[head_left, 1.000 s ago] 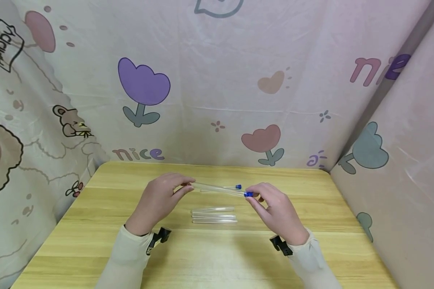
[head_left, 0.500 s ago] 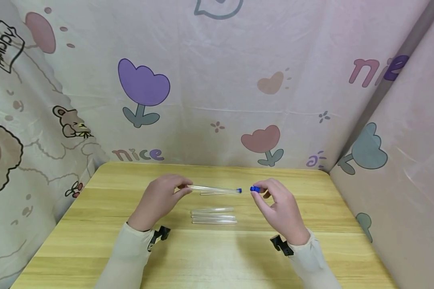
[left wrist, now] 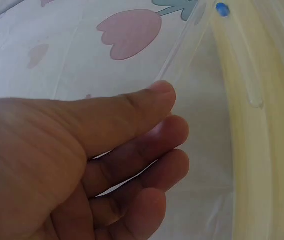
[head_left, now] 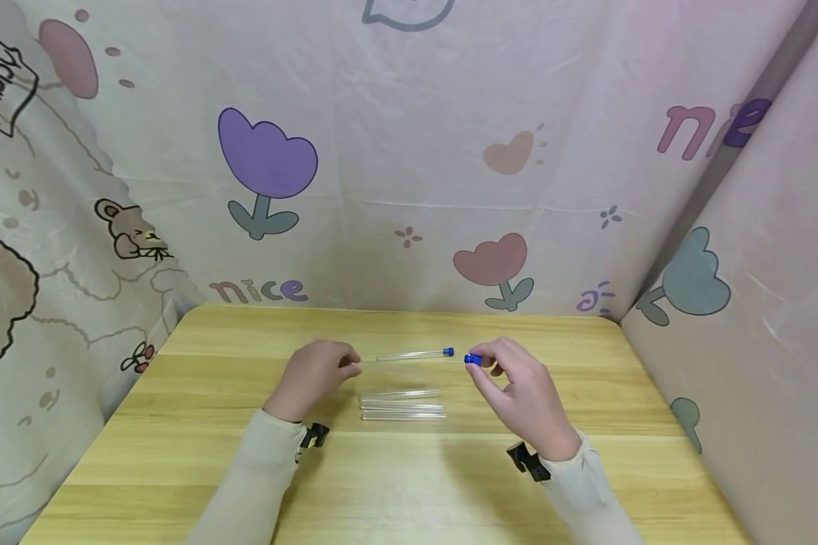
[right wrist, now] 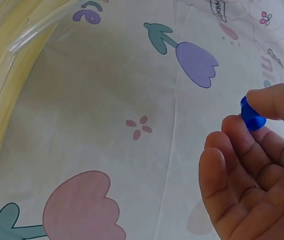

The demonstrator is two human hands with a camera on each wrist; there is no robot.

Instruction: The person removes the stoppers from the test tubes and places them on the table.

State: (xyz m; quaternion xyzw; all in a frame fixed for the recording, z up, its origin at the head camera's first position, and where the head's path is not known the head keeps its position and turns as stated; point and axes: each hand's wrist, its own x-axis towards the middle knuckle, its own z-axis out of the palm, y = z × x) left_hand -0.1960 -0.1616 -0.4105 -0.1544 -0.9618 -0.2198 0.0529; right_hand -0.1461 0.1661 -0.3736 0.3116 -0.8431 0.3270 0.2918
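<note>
My left hand (head_left: pixel 316 378) pinches the end of a clear test tube (left wrist: pixel 181 50) between thumb and fingers; in the head view the tube is a faint blur. Thumb and fingers of my right hand (head_left: pixel 518 390) pinch a small blue stopper (right wrist: pixel 253 116), held apart from the tube. Behind, on the table, lies another test tube (head_left: pixel 412 355) with a blue stopper (head_left: pixel 448 352) in its right end. Several clear tubes (head_left: pixel 404 416) without stoppers lie side by side nearer to me, between my forearms.
The work is on a light wooden table (head_left: pixel 409 484). A printed fabric curtain (head_left: pixel 382 151) closes off the back and both sides. Each wrist carries a small black camera mount (head_left: pixel 528 462).
A second ago the blue stopper was at the held tube's right end; now the two are apart. My left hand has shifted slightly down with the tube, and the stoppered tube behind shows fully.
</note>
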